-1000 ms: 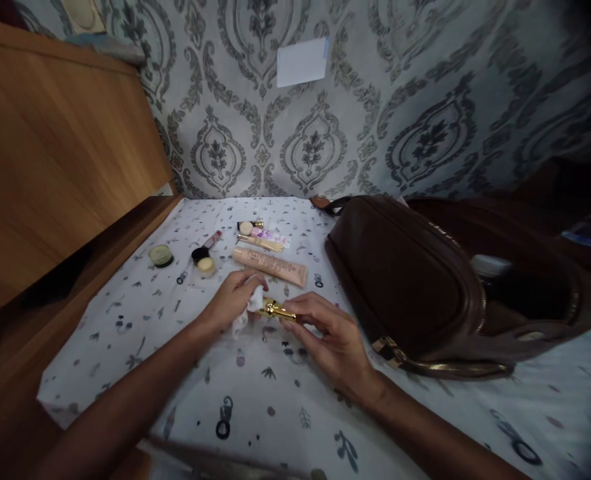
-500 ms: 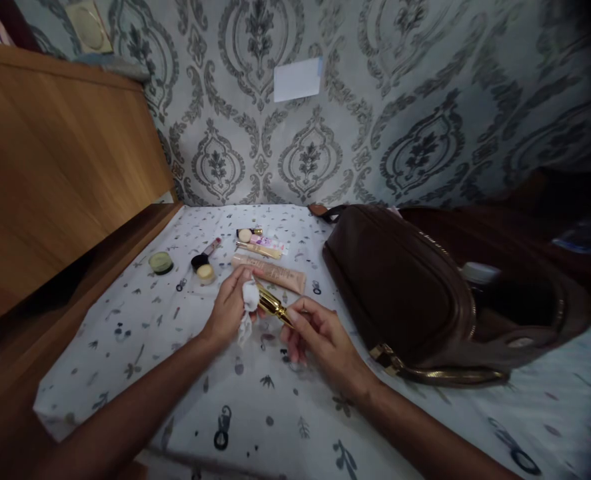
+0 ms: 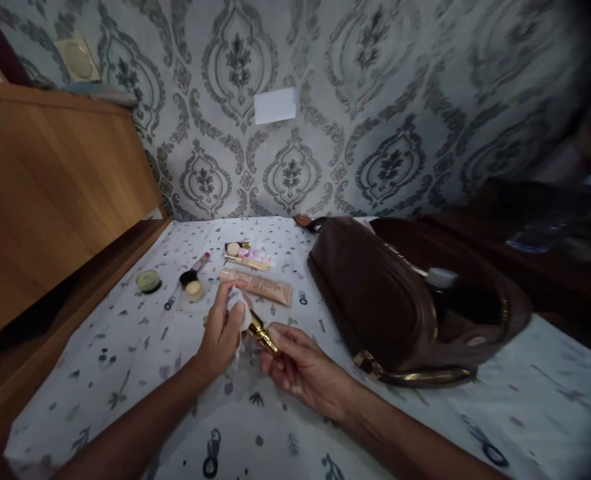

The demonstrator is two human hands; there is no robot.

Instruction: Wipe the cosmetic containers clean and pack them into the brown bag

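My left hand (image 3: 221, 330) is closed around a crumpled white tissue (image 3: 238, 307), which wraps the upper end of a shiny gold cosmetic tube (image 3: 262, 333). My right hand (image 3: 300, 367) pinches the tube's lower end between thumb and fingers. The tube is tilted, held above the patterned white sheet (image 3: 255, 433). Just beyond my hands lies a beige squeeze tube (image 3: 260, 287). Farther back are a slim gold-beige tube (image 3: 248, 262) and a small pink item (image 3: 256, 255). To the left rest a round yellow-topped piece (image 3: 194, 290) and a lip gloss tube (image 3: 202, 261).
An open dark brown leather bag (image 3: 370, 293) stands to the right, with a white-capped bottle (image 3: 442, 278) inside. A round green container (image 3: 148, 281) sits at the left. Wooden furniture (image 3: 60, 180) borders the left side, and a patterned wall (image 3: 295, 173) rises behind.
My view has tilted up and turned slightly right. My left fingers have shifted over the tissue, which now covers the upper end of the gold tube; both hands keep their hold.
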